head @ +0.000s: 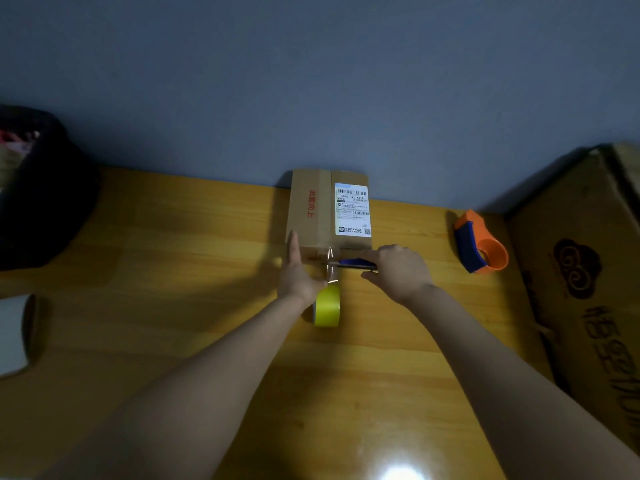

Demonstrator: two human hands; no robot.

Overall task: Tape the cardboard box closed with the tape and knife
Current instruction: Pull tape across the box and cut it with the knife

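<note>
A small cardboard box (313, 209) with a white shipping label lies flat at the far edge of the wooden table (173, 271), against the wall. A strip of clear tape (331, 268) runs from the box's near end down to the yellow tape roll (328, 306). My left hand (299, 275) holds the roll, its fingers stretched flat against the box's near left corner. My right hand (398, 271) grips a blue-handled knife (356, 263), with the blade pointing left at the taut tape strip just below the box edge.
An orange and blue tape dispenser (479, 242) sits on the table at the right. A large cardboard box (581, 271) stands at the far right. A dark bin (38, 188) is at the left, and a white object (15, 334) lies at the left edge.
</note>
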